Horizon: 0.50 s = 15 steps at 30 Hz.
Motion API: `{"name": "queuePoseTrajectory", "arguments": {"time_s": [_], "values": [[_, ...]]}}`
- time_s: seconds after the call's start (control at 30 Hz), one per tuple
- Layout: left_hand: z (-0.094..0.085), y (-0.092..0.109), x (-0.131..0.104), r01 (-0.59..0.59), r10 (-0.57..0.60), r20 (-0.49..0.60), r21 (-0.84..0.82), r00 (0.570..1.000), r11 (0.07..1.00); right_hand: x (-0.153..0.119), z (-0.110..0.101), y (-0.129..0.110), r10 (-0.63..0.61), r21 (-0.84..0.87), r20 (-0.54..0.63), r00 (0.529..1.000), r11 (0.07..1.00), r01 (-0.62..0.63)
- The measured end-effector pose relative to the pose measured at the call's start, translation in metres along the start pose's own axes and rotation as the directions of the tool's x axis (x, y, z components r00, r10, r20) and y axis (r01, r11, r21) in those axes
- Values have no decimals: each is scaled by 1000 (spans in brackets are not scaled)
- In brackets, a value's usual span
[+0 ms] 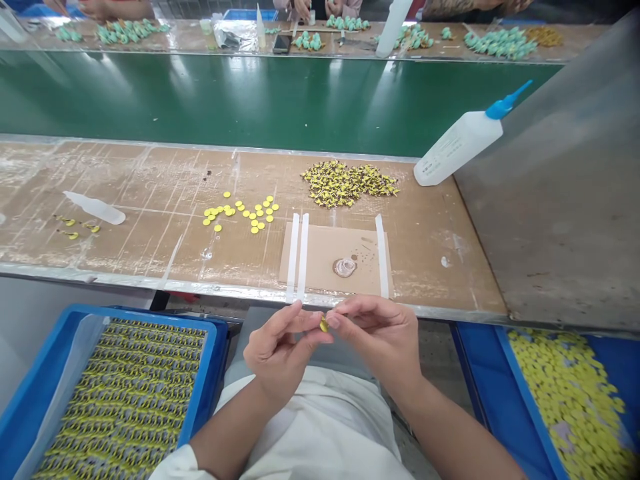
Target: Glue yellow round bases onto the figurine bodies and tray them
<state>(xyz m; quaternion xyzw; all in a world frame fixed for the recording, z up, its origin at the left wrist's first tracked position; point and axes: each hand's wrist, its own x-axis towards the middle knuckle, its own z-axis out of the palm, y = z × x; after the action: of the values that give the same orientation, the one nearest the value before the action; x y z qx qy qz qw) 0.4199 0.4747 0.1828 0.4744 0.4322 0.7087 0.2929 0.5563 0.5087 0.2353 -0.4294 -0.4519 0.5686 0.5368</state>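
Between the fingertips of both my hands is a small yellow disc (324,325), held in front of the table's edge above my lap. My left hand (283,347) pinches it from the left, and my right hand (383,337) grips it from the right. Whether a second small part is joined to it is hidden by the fingers. Just beyond the hands lies a cardboard sheet (320,250) with white tape strips and a whitish blob of glue (345,267). Loose yellow discs (260,213) are scattered left of it. Behind it sits a pile of small yellow-and-dark pieces (345,183).
A blue-capped white bottle (457,148) leans near a metal panel (555,180). At left lies a white squeeze tube (95,207). Blue trays hold rows of yellow pieces (125,387) and loose yellow discs (570,393). Beyond the green belt (210,100), other people work on turquoise pieces (500,43).
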Motion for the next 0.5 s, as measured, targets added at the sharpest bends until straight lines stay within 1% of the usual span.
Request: {"name": "queuePoseTrajectory", "arguments": {"time_s": [0.13, 0.2, 0.3, 0.4, 0.5], "values": [[2, 2, 3, -20, 21, 29, -42, 999, 999, -1, -2, 3, 7, 72, -2, 1000, 997, -7], [1, 2, 4, -31, 33, 44, -48, 998, 998, -2, -3, 5, 20, 72, 4, 1000, 997, -20], [-2, 0, 6, -23, 24, 62, -12, 998, 1000, -1, -4, 8, 27, 43, 34, 999, 999, -28], [-6, 0, 5, 37, -37, 71, -2, 997, 999, 0, -7, 11, 39, -13, 79, 996, 999, -38], [-13, 2, 3, 131, -127, 55, -76, 990, 988, -3, -16, 13, 28, -102, 134, 991, 995, -14]]}}
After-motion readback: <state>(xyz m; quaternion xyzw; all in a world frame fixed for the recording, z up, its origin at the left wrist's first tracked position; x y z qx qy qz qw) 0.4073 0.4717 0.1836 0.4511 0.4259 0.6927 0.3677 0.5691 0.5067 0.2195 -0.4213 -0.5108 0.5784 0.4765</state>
